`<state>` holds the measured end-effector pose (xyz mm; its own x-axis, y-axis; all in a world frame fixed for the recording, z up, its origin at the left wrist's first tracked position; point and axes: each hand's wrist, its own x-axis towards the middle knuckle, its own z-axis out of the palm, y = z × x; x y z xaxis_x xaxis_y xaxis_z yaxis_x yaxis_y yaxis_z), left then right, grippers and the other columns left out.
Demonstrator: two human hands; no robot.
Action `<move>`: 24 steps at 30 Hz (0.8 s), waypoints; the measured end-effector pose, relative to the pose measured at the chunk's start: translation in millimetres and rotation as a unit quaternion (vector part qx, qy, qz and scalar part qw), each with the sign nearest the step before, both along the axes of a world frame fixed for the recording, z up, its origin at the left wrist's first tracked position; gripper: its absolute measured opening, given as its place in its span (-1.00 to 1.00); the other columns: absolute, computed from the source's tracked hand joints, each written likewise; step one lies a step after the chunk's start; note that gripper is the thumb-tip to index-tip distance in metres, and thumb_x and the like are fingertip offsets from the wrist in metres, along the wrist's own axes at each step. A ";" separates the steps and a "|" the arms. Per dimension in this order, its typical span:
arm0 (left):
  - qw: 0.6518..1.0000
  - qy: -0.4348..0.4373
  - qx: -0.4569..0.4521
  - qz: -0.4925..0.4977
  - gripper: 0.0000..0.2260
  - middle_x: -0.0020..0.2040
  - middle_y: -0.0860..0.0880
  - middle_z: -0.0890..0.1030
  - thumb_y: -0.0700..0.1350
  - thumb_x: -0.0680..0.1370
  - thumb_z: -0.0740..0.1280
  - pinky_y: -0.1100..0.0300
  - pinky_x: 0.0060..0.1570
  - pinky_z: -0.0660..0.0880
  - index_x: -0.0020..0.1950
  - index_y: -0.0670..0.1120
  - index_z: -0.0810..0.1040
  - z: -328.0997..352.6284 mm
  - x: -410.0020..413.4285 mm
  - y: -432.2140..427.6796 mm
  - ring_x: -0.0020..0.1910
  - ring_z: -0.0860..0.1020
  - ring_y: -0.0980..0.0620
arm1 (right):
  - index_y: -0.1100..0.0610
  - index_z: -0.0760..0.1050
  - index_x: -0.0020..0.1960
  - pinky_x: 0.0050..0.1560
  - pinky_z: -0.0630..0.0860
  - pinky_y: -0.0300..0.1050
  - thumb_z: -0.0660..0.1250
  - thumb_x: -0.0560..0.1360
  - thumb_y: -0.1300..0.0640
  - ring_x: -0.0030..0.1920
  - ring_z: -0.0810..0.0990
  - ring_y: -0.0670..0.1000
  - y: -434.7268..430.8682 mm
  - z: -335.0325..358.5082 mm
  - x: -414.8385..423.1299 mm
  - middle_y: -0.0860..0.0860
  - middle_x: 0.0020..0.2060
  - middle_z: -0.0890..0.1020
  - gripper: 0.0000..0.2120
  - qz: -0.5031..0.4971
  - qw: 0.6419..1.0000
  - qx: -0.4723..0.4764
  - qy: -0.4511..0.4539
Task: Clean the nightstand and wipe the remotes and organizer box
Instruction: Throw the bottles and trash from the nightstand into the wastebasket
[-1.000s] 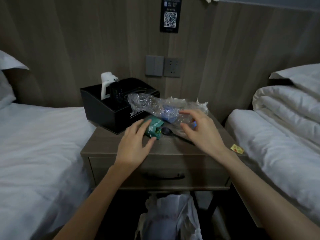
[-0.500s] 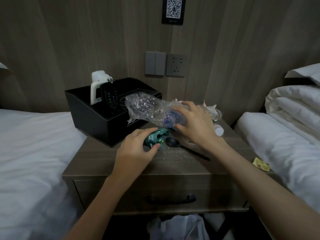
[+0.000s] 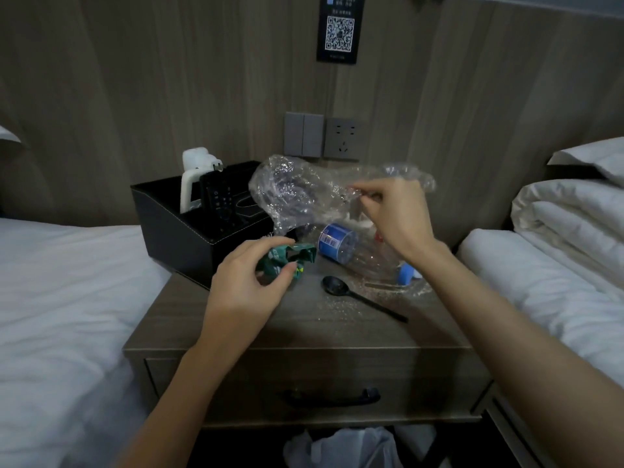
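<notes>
Head view: left hand point(image 3: 243, 292) pinches a green wrapper point(image 3: 287, 260) beside the organizer box point(image 3: 175, 241) at the back-left corner of the worktop point(image 3: 304, 336); right hand point(image 3: 396, 219) pinches clear plastic point(image 3: 297, 190) lifted above the bottle point(image 3: 341, 244).

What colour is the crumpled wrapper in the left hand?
Green wrapper, clearest in the head view.

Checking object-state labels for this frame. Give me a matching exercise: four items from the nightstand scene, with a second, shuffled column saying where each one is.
1. green wrapper
2. clear plastic bag
3. black spoon
4. black remote

A. stands in the organizer box
B. pinched by the right hand
C. lies on the nightstand
D. gripped by the left hand

Pairs: 1-D, 2-B, 3-C, 4-A
</notes>
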<state>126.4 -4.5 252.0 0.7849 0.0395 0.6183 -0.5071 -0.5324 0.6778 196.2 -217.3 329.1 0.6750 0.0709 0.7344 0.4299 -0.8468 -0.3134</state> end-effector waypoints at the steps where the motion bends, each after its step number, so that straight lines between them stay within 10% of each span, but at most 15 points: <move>1: 1.000 -0.011 -0.002 0.005 -0.72 0.08 0.19 0.58 -0.10 0.49 0.44 0.12 0.09 0.55 0.18 0.11 0.59 3.1 -4.4 1.2 0.12 0.52 0.22 | 0.07 0.64 0.14 0.00 0.63 -0.01 0.32 0.49 0.32 -0.21 0.67 -0.06 -0.6 7.2 -4.8 0.01 -0.10 0.73 -0.70 0.013 1.000 0.003 -0.009; 12: 0.994 -0.033 -0.101 0.036 -0.67 0.10 0.16 0.58 -0.13 0.49 0.44 0.18 0.10 0.54 0.11 0.28 0.54 4.5 -62.4 21.4 0.11 0.57 0.16 | 0.12 0.66 0.10 0.22 0.28 -0.57 0.33 0.43 0.44 0.18 0.57 -0.13 -40.0 26.1 -73.1 0.00 0.17 0.63 -0.65 0.016 0.997 0.032 -0.067; 20: 0.985 0.016 -0.172 -0.023 -0.71 0.08 0.20 0.61 -0.18 0.49 0.44 0.48 -0.14 0.46 0.06 0.21 0.57 -7.0 -110.4 -2.0 -0.10 0.61 0.25 | 0.19 0.64 0.14 0.28 0.46 -0.16 0.37 0.39 0.47 0.22 0.58 -0.04 -55.3 -33.7 -151.1 -0.01 0.18 0.60 -0.63 0.092 0.993 -0.031 -0.060; 24: 0.983 0.050 -0.172 -0.040 -0.73 0.01 0.12 0.65 -0.14 0.49 0.45 0.23 -0.26 0.57 0.05 0.23 0.59 -28.3 -131.3 -1.6 -0.19 0.60 0.12 | 0.18 0.59 0.23 0.33 0.43 -0.12 0.37 0.39 0.45 0.27 0.55 -0.03 -61.5 -79.3 -181.6 0.01 0.26 0.57 -0.56 0.122 0.988 -0.090 -0.023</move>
